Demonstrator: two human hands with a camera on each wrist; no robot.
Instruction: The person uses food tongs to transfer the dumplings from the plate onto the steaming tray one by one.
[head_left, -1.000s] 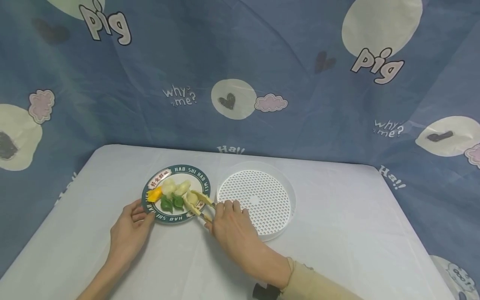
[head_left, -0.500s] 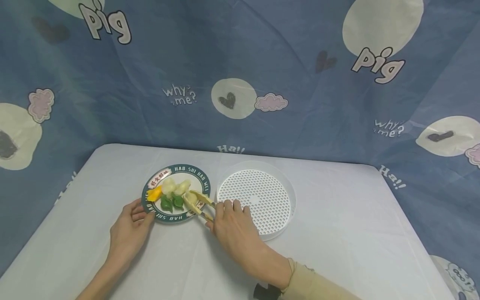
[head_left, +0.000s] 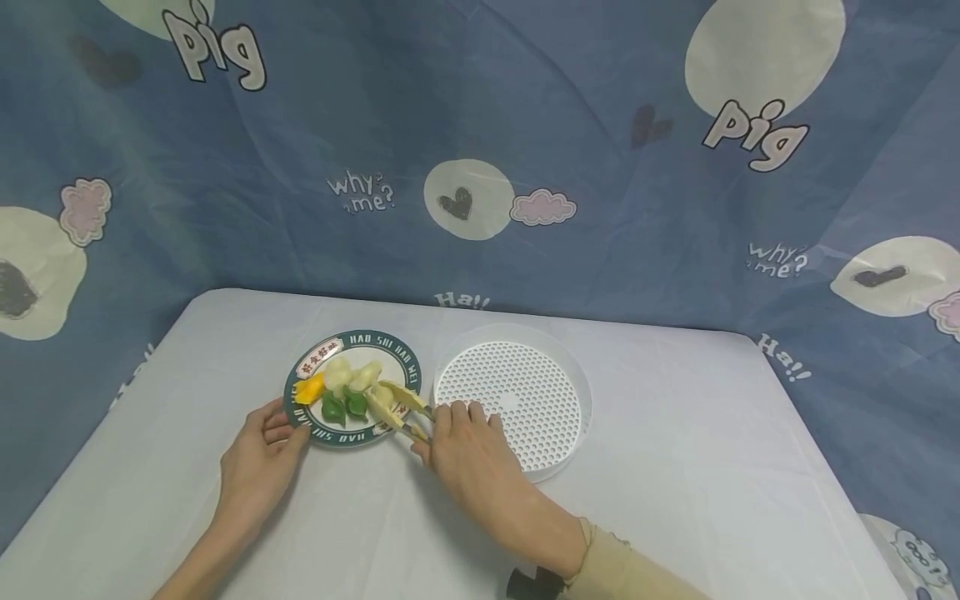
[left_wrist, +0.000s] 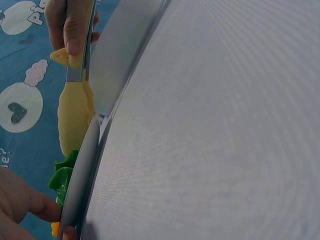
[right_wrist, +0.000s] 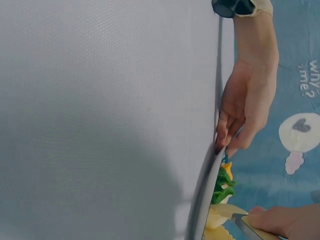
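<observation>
In the head view my left hand (head_left: 258, 467) pinches the near left rim of a round plate (head_left: 411, 360) with a green lettered border. Two pale dumpling-like pieces (head_left: 337, 373), two green pieces (head_left: 333, 408) and a yellow piece (head_left: 308, 388) lie on it. My right hand (head_left: 483, 479) grips tongs (head_left: 410, 399) with yellow tips, which reach over the plate's right side. Between the tips sits another pale piece (head_left: 385, 394). The left wrist view shows the thumb over the plate's edge (left_wrist: 82, 180) and a fingertip below it; the tongs' tip (left_wrist: 75, 115) stands beyond.
Just right of the plate is a round white tray (head_left: 510, 400) with a perforated floor and raised rim, partly behind my right hand. Both stand on a white-covered table (head_left: 675, 433). A blue printed cloth (head_left: 600, 167) hangs behind the table's far edge.
Almost nothing differs. The right hand and tongs have shifted very slightly to the right; the left hand, plate and pieces stay where they were.
</observation>
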